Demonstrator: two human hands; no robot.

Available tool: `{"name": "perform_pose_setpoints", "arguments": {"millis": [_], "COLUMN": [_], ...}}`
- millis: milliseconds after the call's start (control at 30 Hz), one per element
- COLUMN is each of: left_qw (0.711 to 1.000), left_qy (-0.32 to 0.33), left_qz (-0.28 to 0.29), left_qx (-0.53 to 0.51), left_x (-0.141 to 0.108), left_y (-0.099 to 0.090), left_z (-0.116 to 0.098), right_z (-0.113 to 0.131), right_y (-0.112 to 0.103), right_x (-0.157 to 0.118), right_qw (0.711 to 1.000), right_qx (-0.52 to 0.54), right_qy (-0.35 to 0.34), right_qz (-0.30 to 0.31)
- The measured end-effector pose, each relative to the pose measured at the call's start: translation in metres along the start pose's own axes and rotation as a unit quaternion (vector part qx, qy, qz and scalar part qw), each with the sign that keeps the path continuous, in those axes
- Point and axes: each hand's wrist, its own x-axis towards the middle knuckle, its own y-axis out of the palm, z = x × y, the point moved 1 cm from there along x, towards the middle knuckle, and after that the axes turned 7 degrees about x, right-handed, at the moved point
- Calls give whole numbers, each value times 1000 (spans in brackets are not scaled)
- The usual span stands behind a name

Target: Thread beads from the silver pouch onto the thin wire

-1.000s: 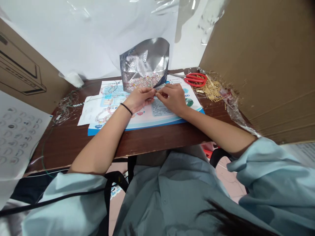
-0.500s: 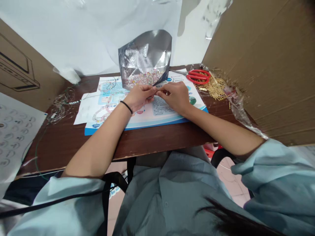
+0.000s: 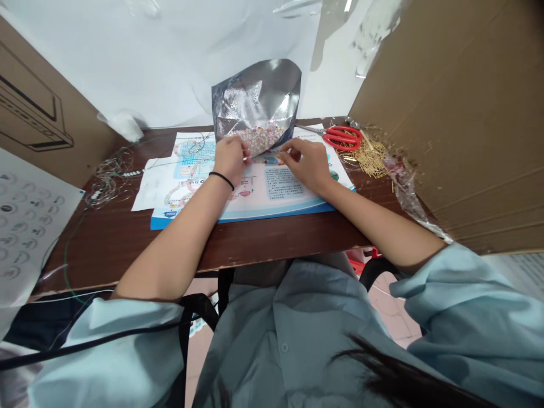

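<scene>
Standing upright on the printed sheet [image 3: 238,208], a silver bag [image 3: 257,99] is shown at the centre of the head view, with small mixed-colour beads [image 3: 267,136] gathered low in it. Its lower left front is partly covered by the left hand [image 3: 232,160]; whether the bag is touched cannot be told. Tipping is judged the main risk: were the bag nudged by the left knuckles or wrist, beads could be spilled across the sheet and the dark tabletop [image 3: 272,241]. Anything tiny between the fingers could also be dropped and lost against the busy print. By a wide sweep of the right forearm, the red-handled scissors [image 3: 342,137] or the pile of gold pins [image 3: 369,158] just beside them could be disturbed.

The left hand is held with its back turned up, wrist bent, fingers curled downward; a dark band [image 3: 222,180] is worn at the wrist. How far it is closed, and on what, cannot be told. The right hand [image 3: 306,164] is set apart from it, over the sheet, fingers bent and thumb brought close to the index finger; whether anything is pinched there cannot be made out. Both forearms are angled inward from the table's near edge.
</scene>
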Motion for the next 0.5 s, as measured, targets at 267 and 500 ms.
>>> {"name": "perform_pose_setpoints", "arguments": {"millis": [267,500], "left_qw": [996,990], "left_qy": [-7,19], "left_qz": [-47,-36], "left_qx": [-81,-132], "left_x": [2,-12], "left_y": [-2,0], "left_z": [-6,-23], "right_z": [-22,-35], "right_y": [2,-9], "right_x": [3,7], "right_qw": [999,996], "right_qx": [-1,-59], "right_qy": [24,69], "right_qz": [-27,13]}}
